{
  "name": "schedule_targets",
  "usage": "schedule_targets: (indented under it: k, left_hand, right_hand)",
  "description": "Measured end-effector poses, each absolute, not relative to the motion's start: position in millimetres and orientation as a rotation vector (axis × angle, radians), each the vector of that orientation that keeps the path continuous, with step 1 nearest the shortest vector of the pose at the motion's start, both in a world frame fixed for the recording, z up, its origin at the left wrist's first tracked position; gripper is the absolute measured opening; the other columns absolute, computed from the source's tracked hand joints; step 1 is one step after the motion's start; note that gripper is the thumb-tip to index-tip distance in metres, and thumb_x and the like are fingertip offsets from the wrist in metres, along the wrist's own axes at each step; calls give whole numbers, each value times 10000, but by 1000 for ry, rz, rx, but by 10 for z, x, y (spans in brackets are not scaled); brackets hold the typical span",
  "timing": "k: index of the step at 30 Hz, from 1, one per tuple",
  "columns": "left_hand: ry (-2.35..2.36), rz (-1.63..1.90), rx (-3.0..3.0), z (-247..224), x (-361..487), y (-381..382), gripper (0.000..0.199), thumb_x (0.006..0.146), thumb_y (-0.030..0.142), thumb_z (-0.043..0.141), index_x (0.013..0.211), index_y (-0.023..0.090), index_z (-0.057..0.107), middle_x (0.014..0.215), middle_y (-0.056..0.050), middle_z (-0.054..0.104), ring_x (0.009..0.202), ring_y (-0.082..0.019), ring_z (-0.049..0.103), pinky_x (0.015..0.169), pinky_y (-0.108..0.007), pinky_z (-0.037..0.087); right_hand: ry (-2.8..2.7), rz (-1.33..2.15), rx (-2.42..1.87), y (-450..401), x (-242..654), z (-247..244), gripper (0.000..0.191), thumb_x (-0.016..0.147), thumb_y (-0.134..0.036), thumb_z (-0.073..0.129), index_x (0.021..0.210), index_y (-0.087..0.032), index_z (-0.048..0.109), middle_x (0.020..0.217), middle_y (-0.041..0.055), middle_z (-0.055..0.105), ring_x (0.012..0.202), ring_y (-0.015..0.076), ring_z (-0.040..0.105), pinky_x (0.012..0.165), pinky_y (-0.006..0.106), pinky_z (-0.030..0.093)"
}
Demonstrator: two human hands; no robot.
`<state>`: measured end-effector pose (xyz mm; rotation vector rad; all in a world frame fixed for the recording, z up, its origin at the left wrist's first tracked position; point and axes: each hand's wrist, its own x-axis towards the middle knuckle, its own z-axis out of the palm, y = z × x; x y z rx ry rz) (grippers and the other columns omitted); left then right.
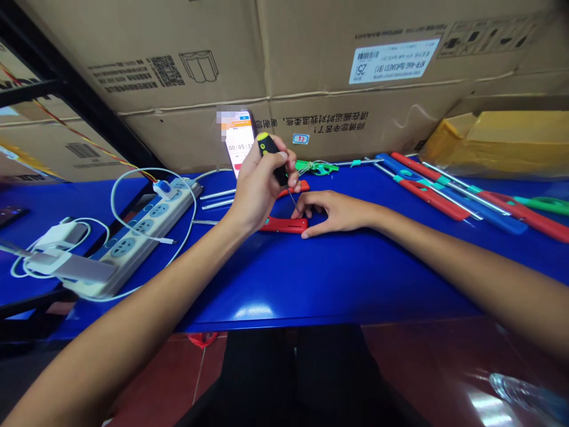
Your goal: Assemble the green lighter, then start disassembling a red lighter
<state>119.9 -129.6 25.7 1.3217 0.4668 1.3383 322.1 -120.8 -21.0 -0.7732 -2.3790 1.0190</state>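
Note:
My left hand is closed around a screwdriver with a black and yellow handle, its thin shaft slanting down to the right. Below it on the blue table lies a red long-necked lighter with a slot in its side. The thumb and fingers of my right hand pinch the lighter's right end from both sides, near the screwdriver's tip. Exactly where the tip touches is hidden by the fingers. Just behind lies another red handle piece, partly covered by my left hand.
A phone showing a timer leans on the cardboard box. At left are a power strip and white cables. Red and blue lighters with metal tubes lie at right, before a yellowish package. Green pieces lie behind my hands.

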Motion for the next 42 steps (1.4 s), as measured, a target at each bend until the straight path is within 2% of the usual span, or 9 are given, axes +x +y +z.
schedule_targets:
  k: [5,10,16,19,22,24,27,33,42]
  left_hand:
    - [556,1367,1452,285,1114,-1250,167,874,240,629,982,244,502,757,46,523,512,-93,422,489,-241,370]
    - [857,1238,1978,292,1041,-1256,111,860,225,547,970,238,532,719,34,514,565,-136,450,553,-272,365]
    - [1401,605,2640,287,957,-1226,164,888,251,569,995,177,670,761,-65,666,691,-233,611,638,-332,389]
    - [1358,173,2657,311,890,-1183,226,888,289,577,993,154,724,882,-123,751,739,-261,671,653,-344,430]
    - [1130,-34,2584,328,830,-1143,355,870,323,605,1160,156,724,1094,-131,782,851,-265,709,713,-339,485]
    - [1038,-69,2578,326,810,-1129,421,873,349,615,1243,165,693,1178,-133,763,926,-269,709,756,-338,498]
    - [1018,-98,2641,309,810,-1137,437,882,405,627,1239,156,667,1180,-149,731,939,-282,689,770,-358,486]
    - [951,-131,2656,268,839,-1184,598,803,375,696,1350,160,585,1252,-139,715,989,-297,699,829,-373,502]
    - [982,-172,2650,272,878,-1229,538,817,366,670,1305,167,561,1181,-138,737,898,-292,705,760,-384,490]
  right_hand:
    - [-2389,1088,-836,-1146,3350,-90,403,888,-505,829,1163,-212,807,1051,49,798,904,199,699,844,341,540]
    - [-2436,1017,-743,-1156,3380,0,267,937,-414,787,1092,-203,838,1078,53,830,952,208,747,905,340,554]
    - [-2586,800,-682,-1228,3333,64,199,1002,-342,714,1063,-214,854,1054,42,840,943,202,766,905,330,547]
    - [-2618,760,-680,-1251,3315,73,195,1008,-330,711,1082,-211,847,1073,44,835,966,203,765,904,322,544]
    - [-2657,687,-697,-1274,3296,90,181,1014,-307,703,1082,-209,838,1072,45,829,971,204,758,900,319,533]
    - [-2679,606,-707,-1288,3293,113,178,1022,-302,690,1063,-201,830,1061,50,820,960,208,751,890,324,526]
    - [-2739,469,-715,-1305,3306,162,190,1043,-296,649,1046,-190,808,1056,61,803,951,217,735,875,336,511]
    - [-2847,314,-814,-1381,3329,234,149,1039,-248,600,1071,-197,736,1075,67,779,922,216,704,824,331,476]
    - [-2898,197,-1000,-1489,3242,292,92,1013,-236,612,1030,-206,697,1017,56,750,859,211,664,751,321,416]
